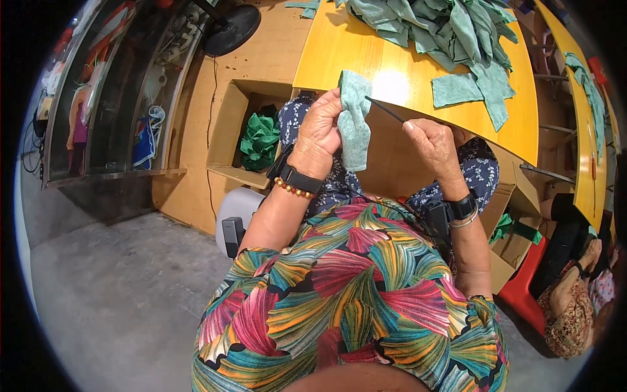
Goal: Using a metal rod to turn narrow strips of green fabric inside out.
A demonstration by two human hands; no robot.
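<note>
At the yellow counter (pixel 366 55), the left hand (pixel 318 127) pinches a green cloth piece (pixel 354 117) upright, steadying it while the right hand (pixel 431 140) grips a thin dark tool (pixel 385 110) angled toward its edge.

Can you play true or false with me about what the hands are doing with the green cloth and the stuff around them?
1. The left hand holds a small green cloth piece. True.
2. The right hand is empty. False: it grips a thin dark stick-like tool that points toward the cloth piece.
3. A heap of green cloths lies on the yellow table. True.
4. The cardboard box on the left is full of red cloth. False: bright green fabric sits in it.
5. Both wrists are bare. False: each wears a black band, and the left also has a beaded bracelet.
</note>
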